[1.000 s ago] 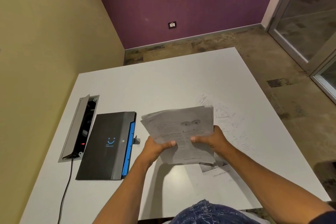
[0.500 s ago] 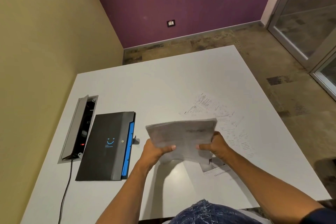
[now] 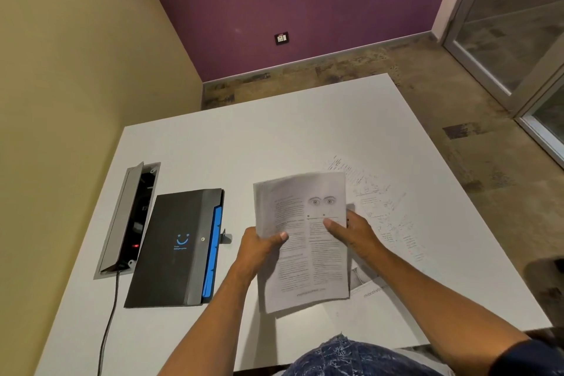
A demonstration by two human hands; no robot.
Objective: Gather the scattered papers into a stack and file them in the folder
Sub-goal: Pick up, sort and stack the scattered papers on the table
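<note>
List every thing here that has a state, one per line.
paper stack: held up off the table by both hands
left hand: grips stack's left edge
right hand: grips stack's right edge
folder: closed, flat on table
loose papers: still lying on table
cable box lid: open

Loose papers (image 3: 381,217) partly under stack (image 3: 305,253)

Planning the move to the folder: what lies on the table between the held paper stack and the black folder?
In the head view, only bare white table and a small grey tab at the black folder edge lie before the paper stack.
</note>
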